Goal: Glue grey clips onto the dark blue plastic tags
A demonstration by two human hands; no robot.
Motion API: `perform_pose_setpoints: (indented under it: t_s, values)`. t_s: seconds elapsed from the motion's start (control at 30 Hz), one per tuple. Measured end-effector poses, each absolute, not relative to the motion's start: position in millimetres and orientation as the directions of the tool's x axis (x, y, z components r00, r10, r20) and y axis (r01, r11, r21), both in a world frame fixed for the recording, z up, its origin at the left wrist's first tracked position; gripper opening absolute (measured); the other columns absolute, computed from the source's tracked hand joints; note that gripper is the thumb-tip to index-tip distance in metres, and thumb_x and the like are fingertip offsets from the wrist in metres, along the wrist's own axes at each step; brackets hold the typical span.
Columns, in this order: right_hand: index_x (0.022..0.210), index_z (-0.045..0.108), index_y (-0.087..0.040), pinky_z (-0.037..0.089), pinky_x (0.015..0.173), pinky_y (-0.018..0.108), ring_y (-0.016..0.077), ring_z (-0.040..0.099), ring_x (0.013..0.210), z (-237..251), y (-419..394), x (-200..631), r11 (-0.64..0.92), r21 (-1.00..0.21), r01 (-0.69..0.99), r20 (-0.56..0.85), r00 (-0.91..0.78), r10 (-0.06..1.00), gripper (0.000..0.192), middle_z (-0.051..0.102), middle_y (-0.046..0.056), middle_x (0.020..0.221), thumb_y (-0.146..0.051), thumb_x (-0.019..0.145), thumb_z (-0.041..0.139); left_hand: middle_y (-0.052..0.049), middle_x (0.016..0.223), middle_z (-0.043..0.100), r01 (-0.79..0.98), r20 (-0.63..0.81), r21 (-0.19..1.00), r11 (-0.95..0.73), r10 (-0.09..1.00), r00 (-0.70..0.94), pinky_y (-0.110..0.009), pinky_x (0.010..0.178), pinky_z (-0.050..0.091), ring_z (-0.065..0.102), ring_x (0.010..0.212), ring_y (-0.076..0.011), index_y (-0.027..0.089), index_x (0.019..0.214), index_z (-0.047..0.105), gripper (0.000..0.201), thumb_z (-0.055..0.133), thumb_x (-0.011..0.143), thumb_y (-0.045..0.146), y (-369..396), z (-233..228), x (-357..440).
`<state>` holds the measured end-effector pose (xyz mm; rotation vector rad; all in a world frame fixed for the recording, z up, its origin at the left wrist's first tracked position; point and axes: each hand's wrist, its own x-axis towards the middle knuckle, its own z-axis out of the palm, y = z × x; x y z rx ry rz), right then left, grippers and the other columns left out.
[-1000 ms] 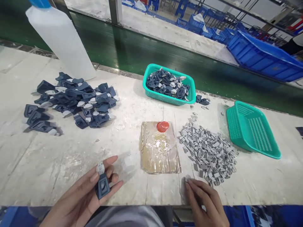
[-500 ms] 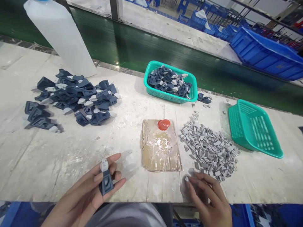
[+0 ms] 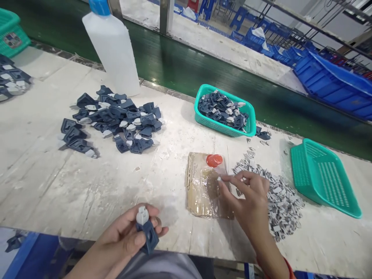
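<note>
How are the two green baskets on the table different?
The near-left basket sits flat and is full of dark blue parts; the right basket is tipped on its side and holds nothing. The left one also looks smaller. Both are teal plastic mesh.

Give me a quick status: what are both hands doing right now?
Left hand gripping dark blue plastic part. Right hand pinching small grey clip over taped cardboard pad. Nothing between the hands.
</note>
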<state>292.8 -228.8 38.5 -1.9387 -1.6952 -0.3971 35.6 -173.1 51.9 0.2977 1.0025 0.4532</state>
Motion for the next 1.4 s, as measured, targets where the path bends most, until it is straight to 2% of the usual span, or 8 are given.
perform_pose_setpoints:
  t_s: [0.23, 0.53, 0.73, 1.07, 1.13, 1.23, 1.33, 1.4]
  values:
    - [0.078, 0.065, -0.02, 0.033, 0.071, 0.032, 0.0133, 0.039, 0.073, 26.4, -208.0, 296.5, -0.048, -0.178, 0.983, 0.496, 0.132, 0.858, 0.003, 0.049, 0.003, 0.084, -0.021, 0.076, 0.065, 0.001, 0.069, 0.066, -0.319, -0.661, 0.386, 0.866, 0.5, 0.56, -0.019, 0.065, 0.049, 0.061, 0.07, -0.0126, 0.025, 0.074, 0.071, 0.027, 0.086, 0.051, 0.028, -170.6, 43.1, 19.6]
    - [0.081, 0.065, -0.02, 0.034, 0.072, 0.033, 0.0134, 0.039, 0.073, 26.6, -207.3, 296.2, -0.034, -0.135, 0.99, 0.483, 0.096, 0.87, 0.005, 0.049, 0.003, 0.085, -0.022, 0.077, 0.064, 0.002, 0.06, 0.07, -0.395, -0.661, 0.369, 0.841, 0.536, 0.525, -0.018, 0.052, 0.05, 0.068, 0.06, -0.0155, 0.025, 0.067, 0.075, 0.026, 0.087, 0.045, 0.02, -163.6, 48.2, 26.0]
    - [0.081, 0.065, -0.019, 0.033, 0.072, 0.034, 0.0124, 0.041, 0.071, 34.3, -208.9, 294.2, -0.033, -0.106, 0.994, 0.512, 0.083, 0.855, 0.005, 0.05, 0.004, 0.084, -0.022, 0.076, 0.065, 0.0, 0.074, 0.073, -0.354, -0.76, 0.328, 0.876, 0.468, 0.452, -0.024, 0.071, 0.055, 0.07, 0.082, -0.0232, 0.027, 0.078, 0.075, 0.027, 0.084, 0.053, 0.027, -166.8, 50.3, 27.7]
    - [0.082, 0.062, -0.019, 0.031, 0.071, 0.034, 0.0105, 0.041, 0.066, 38.3, -223.4, 284.8, -0.067, -0.122, 0.99, 0.544, 0.123, 0.83, 0.005, 0.05, 0.002, 0.082, -0.022, 0.077, 0.064, -0.001, 0.088, 0.071, -0.178, -0.622, 0.584, 0.792, 0.577, 0.529, -0.029, 0.081, 0.041, 0.06, 0.096, -0.0213, 0.024, 0.083, 0.065, 0.016, 0.072, 0.07, 0.032, -175.3, 40.9, 48.2]
    - [0.087, 0.062, -0.02, 0.031, 0.071, 0.034, 0.0113, 0.041, 0.068, 41.5, -228.2, 272.0, -0.076, -0.157, 0.985, 0.565, 0.153, 0.81, 0.01, 0.049, 0.003, 0.082, -0.021, 0.077, 0.064, -0.001, 0.093, 0.07, -0.108, -0.601, 0.647, 0.754, 0.592, 0.536, -0.03, 0.08, 0.039, 0.057, 0.096, -0.0207, 0.024, 0.086, 0.062, 0.012, 0.067, 0.075, 0.029, -176.2, 34.4, 50.1]
    - [0.094, 0.06, -0.022, 0.033, 0.068, 0.032, 0.0142, 0.044, 0.075, 47.9, -239.1, 242.6, -0.033, -0.358, 0.933, 0.5, 0.221, 0.837, 0.015, 0.047, 0.003, 0.083, -0.022, 0.079, 0.062, -0.002, 0.098, 0.068, -0.034, -0.566, 0.724, 0.689, 0.621, 0.542, -0.03, 0.077, 0.037, 0.055, 0.094, -0.0196, 0.024, 0.088, 0.06, 0.009, 0.061, 0.079, 0.025, -177.5, 29.2, 50.4]
    - [0.096, 0.06, -0.024, 0.037, 0.062, 0.029, 0.0156, 0.045, 0.079, 46.5, -248.0, 215.1, 0.029, -0.539, 0.842, 0.416, 0.236, 0.878, 0.02, 0.044, 0.004, 0.085, -0.022, 0.077, 0.063, -0.002, 0.1, 0.066, -0.056, -0.566, 0.708, 0.704, 0.612, 0.553, -0.03, 0.078, 0.036, 0.054, 0.093, -0.0196, 0.023, 0.088, 0.059, 0.009, 0.061, 0.079, 0.024, -178.8, 29.4, 50.0]
    - [0.095, 0.06, -0.023, 0.039, 0.061, 0.028, 0.0147, 0.045, 0.076, 41.0, -249.7, 204.2, 0.03, -0.575, 0.818, 0.394, 0.245, 0.886, 0.019, 0.044, 0.003, 0.083, -0.021, 0.076, 0.063, -0.002, 0.098, 0.065, -0.087, -0.565, 0.689, 0.719, 0.609, 0.556, -0.03, 0.079, 0.036, 0.053, 0.092, -0.0191, 0.024, 0.087, 0.06, 0.009, 0.062, 0.079, 0.024, -179.2, 30.6, 50.0]
